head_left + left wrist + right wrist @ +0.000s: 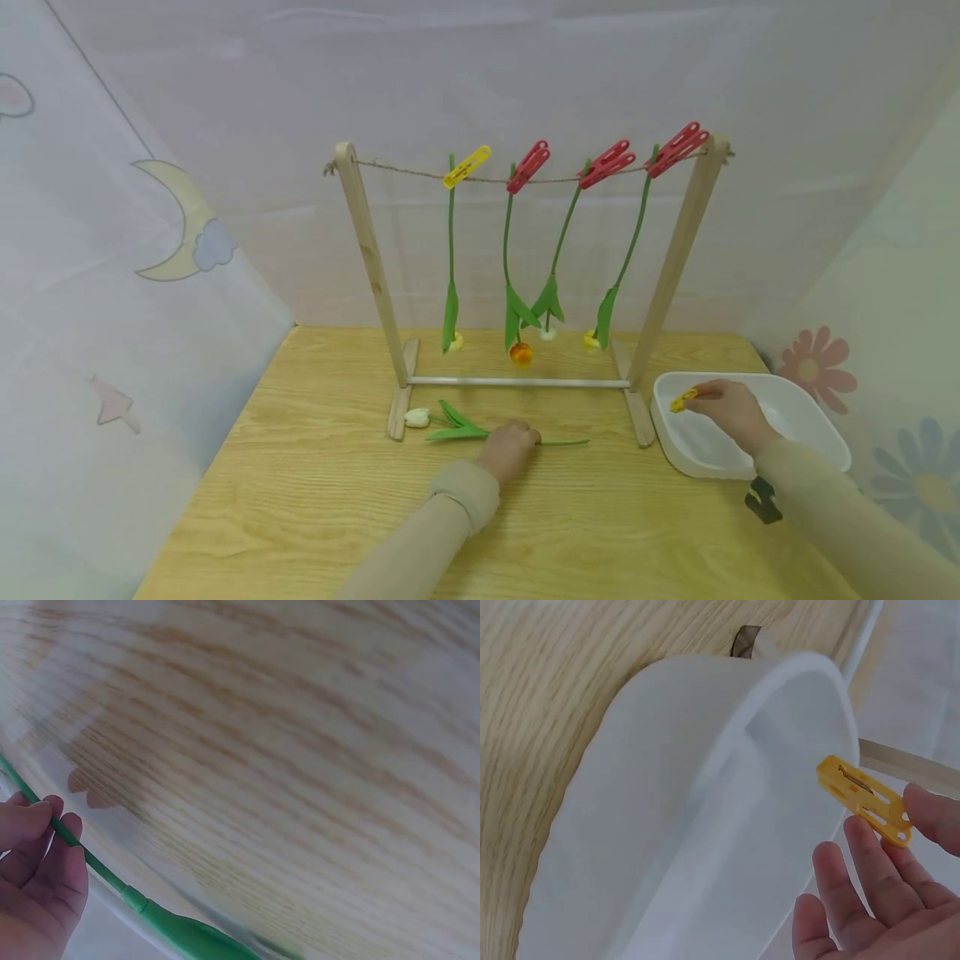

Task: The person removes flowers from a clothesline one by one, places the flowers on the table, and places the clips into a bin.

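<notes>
In the head view my left hand (510, 448) is at the stem of a white tulip (417, 417) lying along the table, bloom to the left. The left wrist view shows thumb and fingers pinching the green stem (109, 876) below its leaf. Over the white basin (678, 446), my right hand (731, 410) holds a yellow clothespin (683, 401) between thumb and fingertips. In the right wrist view the clothespin (862, 796) is gripped by its handle end, its clamping end pointing away from the fingers.
A wooden rack (375, 267) with a string stands behind the hands. Three red clothespins (528, 167) and a yellow one (467, 167) hold tulips upside down on it. A white crossbar (517, 382) joins its feet. A dark object (763, 500) lies by the right sleeve.
</notes>
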Demonstrator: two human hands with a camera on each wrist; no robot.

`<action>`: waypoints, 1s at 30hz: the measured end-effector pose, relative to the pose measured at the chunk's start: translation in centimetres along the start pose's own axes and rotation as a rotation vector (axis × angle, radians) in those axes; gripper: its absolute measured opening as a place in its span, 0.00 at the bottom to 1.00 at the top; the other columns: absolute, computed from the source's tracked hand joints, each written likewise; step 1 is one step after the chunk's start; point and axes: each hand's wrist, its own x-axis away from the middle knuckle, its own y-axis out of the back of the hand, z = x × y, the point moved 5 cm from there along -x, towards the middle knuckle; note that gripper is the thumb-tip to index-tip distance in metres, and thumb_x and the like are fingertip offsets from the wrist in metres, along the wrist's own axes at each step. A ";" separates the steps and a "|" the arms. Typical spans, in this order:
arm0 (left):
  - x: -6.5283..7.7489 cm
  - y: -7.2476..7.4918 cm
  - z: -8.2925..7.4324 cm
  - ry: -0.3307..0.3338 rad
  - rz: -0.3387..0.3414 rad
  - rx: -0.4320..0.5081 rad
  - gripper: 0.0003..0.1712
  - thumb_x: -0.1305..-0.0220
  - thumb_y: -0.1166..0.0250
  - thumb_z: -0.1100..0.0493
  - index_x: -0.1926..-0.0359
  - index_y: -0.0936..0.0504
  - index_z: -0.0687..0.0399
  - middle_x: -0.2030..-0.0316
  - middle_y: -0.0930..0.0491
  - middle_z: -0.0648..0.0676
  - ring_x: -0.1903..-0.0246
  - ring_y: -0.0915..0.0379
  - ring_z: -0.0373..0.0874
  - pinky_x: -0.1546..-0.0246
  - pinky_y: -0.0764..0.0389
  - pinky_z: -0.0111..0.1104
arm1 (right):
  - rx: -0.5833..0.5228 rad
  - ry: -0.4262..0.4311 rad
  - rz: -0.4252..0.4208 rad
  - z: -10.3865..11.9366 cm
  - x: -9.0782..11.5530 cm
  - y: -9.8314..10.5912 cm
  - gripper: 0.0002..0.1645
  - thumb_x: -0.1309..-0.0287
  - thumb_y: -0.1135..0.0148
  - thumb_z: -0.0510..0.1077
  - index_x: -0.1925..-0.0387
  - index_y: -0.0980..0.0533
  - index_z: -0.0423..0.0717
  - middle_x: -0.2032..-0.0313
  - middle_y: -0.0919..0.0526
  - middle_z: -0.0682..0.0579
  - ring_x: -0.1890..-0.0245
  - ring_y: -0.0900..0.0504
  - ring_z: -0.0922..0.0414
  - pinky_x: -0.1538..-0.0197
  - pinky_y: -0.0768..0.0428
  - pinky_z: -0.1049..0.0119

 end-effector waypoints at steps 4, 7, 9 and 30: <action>0.0 0.0 0.0 0.003 0.016 -0.016 0.13 0.40 0.32 0.67 0.55 0.14 0.50 0.61 0.17 0.48 0.59 0.21 0.39 0.60 0.21 0.23 | -0.032 -0.018 0.082 -0.8 -0.6 -0.4 0.25 0.35 0.41 0.39 0.51 0.30 0.16 0.57 0.21 0.28 0.56 0.23 0.36 0.54 0.22 0.45; -0.1 -0.1 0.0 0.000 0.031 -0.017 0.14 0.40 0.33 0.67 0.54 0.14 0.50 0.60 0.17 0.49 0.58 0.22 0.39 0.60 0.21 0.23 | -0.049 -0.028 0.139 -1.4 -1.0 -0.7 0.25 0.35 0.42 0.39 0.49 0.31 0.16 0.59 0.20 0.32 0.59 0.21 0.40 0.56 0.22 0.47; -0.2 -0.3 0.0 0.002 0.036 -0.012 0.14 0.40 0.33 0.68 0.54 0.15 0.50 0.60 0.17 0.49 0.58 0.22 0.40 0.60 0.21 0.24 | -0.051 -0.052 0.178 -1.8 -1.2 -0.9 0.26 0.34 0.43 0.40 0.48 0.32 0.17 0.59 0.19 0.33 0.60 0.20 0.42 0.58 0.23 0.47; 0.2 -0.1 0.2 0.022 0.034 0.030 0.17 0.39 0.33 0.69 0.51 0.16 0.49 0.57 0.17 0.48 0.55 0.22 0.40 0.57 0.21 0.24 | -0.057 -0.182 0.378 -4.3 -2.2 -2.5 0.27 0.38 0.41 0.39 0.45 0.33 0.23 0.60 0.15 0.39 0.59 0.16 0.45 0.65 0.27 0.53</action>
